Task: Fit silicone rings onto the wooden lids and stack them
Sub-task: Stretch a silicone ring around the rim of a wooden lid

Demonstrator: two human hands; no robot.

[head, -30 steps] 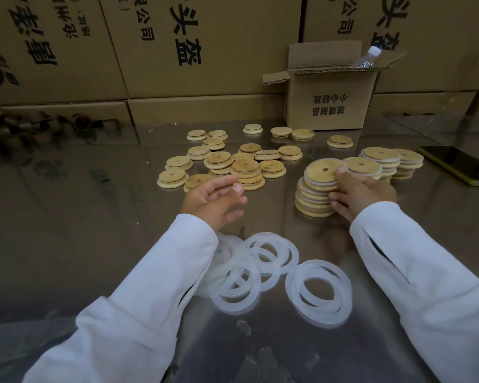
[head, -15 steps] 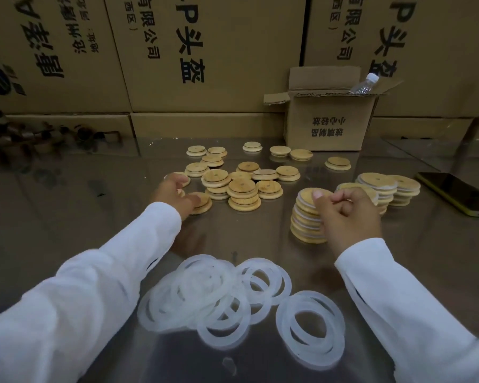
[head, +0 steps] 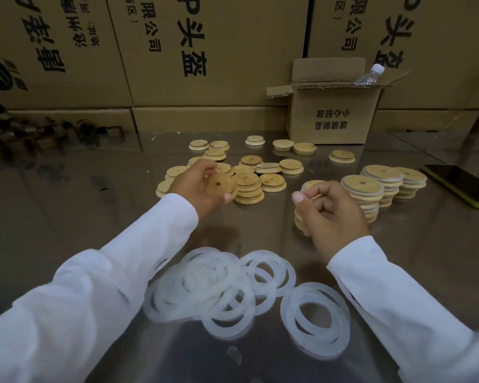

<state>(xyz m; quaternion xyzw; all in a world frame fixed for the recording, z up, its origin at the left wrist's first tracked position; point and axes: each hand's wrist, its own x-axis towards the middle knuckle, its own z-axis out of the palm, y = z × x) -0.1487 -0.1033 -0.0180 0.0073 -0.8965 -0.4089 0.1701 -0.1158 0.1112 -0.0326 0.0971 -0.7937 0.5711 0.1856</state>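
Lid is pinched between thumb and curled fingers of left hand, ready for rings lying nearer; right hand fingers curl, seemingly empty.

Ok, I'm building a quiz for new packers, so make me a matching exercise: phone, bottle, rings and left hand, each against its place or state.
Things:
1 phone
2 bottle
3 rings
4 left hand

Places or states:
A sticking out of the open box
B gripping a lid
C far right on the table
D loose pile nearest the person

Pairs: 1-C, 2-A, 3-D, 4-B
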